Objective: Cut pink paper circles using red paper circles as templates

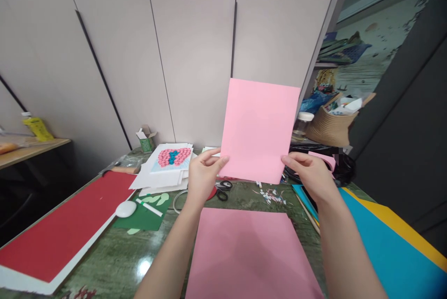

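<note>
I hold a pink sheet of paper (260, 129) upright above the table, in front of the wall panels. My left hand (204, 173) pinches its lower left corner with thumb and fingers closed. The lower right corner is pinched the same way by my right hand (309, 172). A larger pink sheet (249, 252) lies flat on the green marbled table (115, 257) directly below my forearms.
A red sheet (66, 227) on white board lies at left. White papers with a pink and blue heart craft (173, 156), a green sheet with leaf cutouts (146, 215), a white round object (125, 208), scissors (223, 189), blue (387, 248) and yellow sheets, a woven basket (330, 126).
</note>
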A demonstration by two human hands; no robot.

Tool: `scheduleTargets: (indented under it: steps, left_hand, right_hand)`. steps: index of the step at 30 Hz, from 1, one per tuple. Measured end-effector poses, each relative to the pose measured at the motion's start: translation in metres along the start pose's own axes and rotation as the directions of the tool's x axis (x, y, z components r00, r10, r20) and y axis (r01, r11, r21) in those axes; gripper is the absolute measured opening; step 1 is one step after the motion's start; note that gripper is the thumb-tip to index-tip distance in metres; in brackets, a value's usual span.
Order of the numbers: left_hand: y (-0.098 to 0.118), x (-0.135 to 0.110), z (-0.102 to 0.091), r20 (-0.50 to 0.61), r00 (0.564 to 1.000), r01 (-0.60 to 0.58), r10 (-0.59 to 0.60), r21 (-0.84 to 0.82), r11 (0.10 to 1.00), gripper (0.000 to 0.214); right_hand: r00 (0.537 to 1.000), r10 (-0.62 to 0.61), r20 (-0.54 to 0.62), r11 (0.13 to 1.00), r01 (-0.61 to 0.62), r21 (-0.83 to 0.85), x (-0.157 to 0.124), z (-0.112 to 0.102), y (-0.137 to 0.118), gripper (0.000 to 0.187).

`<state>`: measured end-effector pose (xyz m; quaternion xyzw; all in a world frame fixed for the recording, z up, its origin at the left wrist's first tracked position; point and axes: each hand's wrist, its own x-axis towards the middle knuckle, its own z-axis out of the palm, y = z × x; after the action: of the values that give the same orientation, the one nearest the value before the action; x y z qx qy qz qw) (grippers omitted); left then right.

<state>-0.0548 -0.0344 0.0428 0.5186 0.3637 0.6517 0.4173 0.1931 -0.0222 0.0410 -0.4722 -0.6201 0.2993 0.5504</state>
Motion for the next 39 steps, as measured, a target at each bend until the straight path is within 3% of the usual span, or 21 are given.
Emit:
scheduleTargets:
  steps: [3,11,17,23,30,39]
  left_hand:
    - [0.0,0.0,-0.001,-0.013,1.0,-0.006,0.006,-0.006,1.0,0.038]
    - [-0.002,0.0,0.001,-0.009,1.0,-0.007,0.007,-0.044,0.999,0.036]
    - [-0.003,0.001,0.0,-0.031,1.0,0.001,-0.003,-0.065,0.998,0.039]
    - [-0.004,0.0,0.0,-0.016,1.0,0.0,-0.001,-0.066,0.998,0.039]
    - [-0.004,0.003,-0.002,-0.07,0.997,-0.024,0.02,-0.05,0.998,0.039]
    - [-0.004,0.002,-0.002,-0.075,0.997,-0.011,0.009,-0.03,0.999,0.041]
  right_hand:
    - [0.999,0.012,0.034,1.0,-0.012,-0.022,-0.001,-0.001,-0.001,0.022]
    - [1.0,-0.007,-0.007,0.999,0.007,-0.043,-0.003,-0.001,-0.004,0.021]
    - [0.992,0.03,0.123,0.999,-0.027,-0.027,-0.003,-0.001,-0.003,0.02]
    - [0.995,0.024,0.093,0.998,-0.019,-0.055,-0.002,0.0,-0.003,0.024]
    - [0.981,0.04,0.191,0.996,-0.025,-0.081,-0.005,-0.002,-0.011,0.023]
    - [0.983,0.032,0.182,0.997,-0.019,-0.071,-0.005,-0.001,-0.012,0.026]
